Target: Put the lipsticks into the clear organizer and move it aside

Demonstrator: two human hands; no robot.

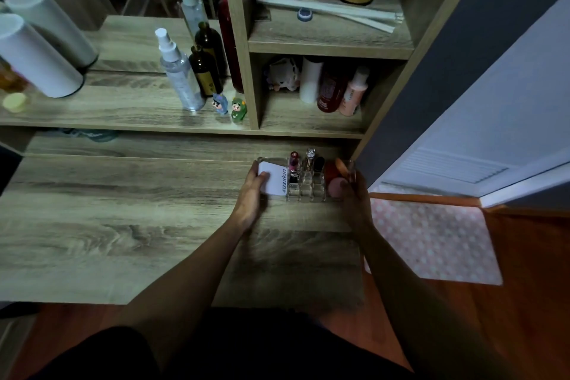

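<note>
The clear organizer [303, 191] stands on the wooden desk at its far right, close to the shelf unit. Three lipsticks stand upright in its middle slots: a pink one [294, 162], a clear-and-silver one [309, 159] and a black one [319, 165]. A white tube [273, 179] lies in its left part and pink round items [334, 183] fill its right part. My left hand [253, 191] grips the organizer's left end and my right hand [354, 197] grips its right end.
A spray bottle [179, 71], a dark bottle [203, 69] and two small figurines [229, 106] stand on the raised shelf behind. Bottles [331, 86] fill the cubby above the organizer. A white cylinder [37, 55] lies far left. A pink dotted cloth [431, 237] hangs off the desk's right.
</note>
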